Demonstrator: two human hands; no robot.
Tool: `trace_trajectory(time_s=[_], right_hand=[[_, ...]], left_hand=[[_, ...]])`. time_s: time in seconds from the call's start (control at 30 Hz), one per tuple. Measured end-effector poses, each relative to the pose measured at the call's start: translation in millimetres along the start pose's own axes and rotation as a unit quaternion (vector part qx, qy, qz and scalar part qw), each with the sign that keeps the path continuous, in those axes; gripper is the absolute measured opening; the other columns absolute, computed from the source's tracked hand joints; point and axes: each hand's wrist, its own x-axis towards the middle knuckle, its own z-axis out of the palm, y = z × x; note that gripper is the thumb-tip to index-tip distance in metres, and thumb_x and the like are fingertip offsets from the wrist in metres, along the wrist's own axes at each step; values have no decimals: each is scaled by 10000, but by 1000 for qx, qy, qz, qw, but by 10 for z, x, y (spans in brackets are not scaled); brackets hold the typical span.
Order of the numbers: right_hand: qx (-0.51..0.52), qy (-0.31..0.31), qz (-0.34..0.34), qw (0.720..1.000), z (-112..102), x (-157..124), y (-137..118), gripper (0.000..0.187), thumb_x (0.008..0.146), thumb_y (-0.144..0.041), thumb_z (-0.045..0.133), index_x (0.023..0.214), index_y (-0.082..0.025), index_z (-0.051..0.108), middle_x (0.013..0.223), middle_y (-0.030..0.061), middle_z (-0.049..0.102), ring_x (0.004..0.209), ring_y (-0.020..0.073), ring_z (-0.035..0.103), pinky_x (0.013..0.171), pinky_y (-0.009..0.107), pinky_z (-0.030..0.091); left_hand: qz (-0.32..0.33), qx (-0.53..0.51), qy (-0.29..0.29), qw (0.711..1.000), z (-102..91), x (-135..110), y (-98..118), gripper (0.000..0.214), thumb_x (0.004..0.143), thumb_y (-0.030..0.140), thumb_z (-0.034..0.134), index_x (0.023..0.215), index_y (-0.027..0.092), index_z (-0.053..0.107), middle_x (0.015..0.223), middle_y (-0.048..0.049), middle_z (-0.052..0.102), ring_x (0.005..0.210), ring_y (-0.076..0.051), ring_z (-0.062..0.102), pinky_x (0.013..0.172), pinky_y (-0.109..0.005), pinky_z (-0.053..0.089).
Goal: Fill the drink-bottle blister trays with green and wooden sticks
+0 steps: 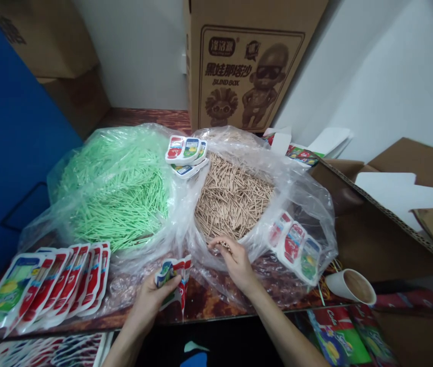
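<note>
My left hand (157,293) is closed on a small printed packet (181,278), coloured red, green and blue, above the table's front edge. My right hand (235,262) is closed around a small bunch of thin brown sticks (224,246), whose ends show by the fingers. It is at the near edge of a clear plastic bag holding many loose brown sticks (235,199). Left of that bag, another clear bag is full of light green sticks (125,193). A fanned row of printed packets (58,285) lies at the table's left, with brown sticks visible through some windows.
Printed cards (188,153) are stacked between the bags, and a flat printed sheet (296,247) lies on the right. A tilted paper cup (352,286) stands near an open cardboard box (377,229). A large printed carton (250,66) is behind the bags, beside a blue panel (6,127) at left.
</note>
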Motion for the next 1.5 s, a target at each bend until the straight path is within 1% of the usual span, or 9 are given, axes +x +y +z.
trace_trajectory(time_s=[0.3, 0.53, 0.7, 0.77, 0.87, 0.97, 1.23, 1.37, 1.5], right_hand=[[6, 2, -9, 1000, 42, -14, -5, 160, 922, -226, 466, 897, -213, 623, 845, 35, 652, 845, 181, 620, 780, 291, 467], [12, 3, -8, 1000, 59, -2, -11, 158, 920, -235, 474, 887, -216, 627, 839, 32, 657, 831, 177, 622, 771, 295, 481], [78, 22, 34, 996, 51, 37, -55, 120, 891, -287, 544, 888, -218, 642, 842, 33, 688, 844, 188, 636, 801, 319, 485], [191, 49, 85, 977, 57, 97, -139, 110, 877, -317, 571, 883, -222, 626, 810, 20, 698, 821, 186, 653, 812, 335, 496], [385, 51, 164, 907, 87, 225, -318, 108, 852, -335, 611, 873, -230, 593, 798, 1, 704, 836, 185, 680, 877, 377, 502], [451, 13, 203, 869, 150, 331, -483, 121, 836, -339, 629, 875, -234, 583, 845, 2, 716, 926, 202, 684, 948, 415, 477], [388, -78, 228, 889, 250, 308, -649, 204, 796, -371, 662, 840, -194, 570, 876, 69, 733, 915, 242, 679, 885, 420, 499], [300, -158, 212, 916, 237, 272, -640, 175, 767, -334, 686, 765, -180, 603, 1105, 77, 674, 1004, 232, 632, 889, 368, 488], [198, -170, 162, 952, 251, 214, -676, 246, 831, -357, 632, 1045, -237, 614, 1167, 55, 634, 1151, 222, 556, 973, 360, 441]], left_hand=[[25, -6, -13, 1000, 24, -14, 15, 274, 571, 348, 831, 666, 156, 661, 573, 38, 588, 513, -88, 498, 516, -197, 395], [68, 34, -55, 996, 5, 35, 29, 235, 625, 336, 796, 711, 155, 673, 610, 28, 585, 548, -99, 482, 537, -209, 395], [101, 59, -81, 990, 36, 59, 36, 170, 684, 295, 760, 719, 154, 671, 657, 23, 602, 599, -104, 501, 600, -213, 415], [109, 64, -90, 988, 66, 67, 38, 153, 692, 277, 751, 757, 156, 685, 701, 14, 628, 640, -118, 532, 642, -224, 431], [117, 75, -98, 986, 119, 76, 38, 151, 694, 270, 746, 773, 155, 690, 712, 6, 643, 659, -136, 553, 657, -236, 437], [132, 93, -102, 982, 156, 81, 37, 167, 702, 285, 740, 789, 153, 687, 703, -2, 642, 658, -152, 556, 654, -247, 440], [151, 86, -84, 981, 180, 106, 117, 187, 681, 264, 747, 813, 151, 678, 747, -9, 651, 695, -166, 564, 689, -266, 455], [161, 75, -62, 982, 179, 98, 164, 192, 657, 270, 755, 794, 153, 687, 746, -11, 655, 700, -173, 562, 700, -275, 459], [182, 66, -39, 980, 147, 51, 218, 154, 697, 306, 717, 730, 160, 682, 722, -2, 638, 690, -168, 545, 695, -262, 445]])
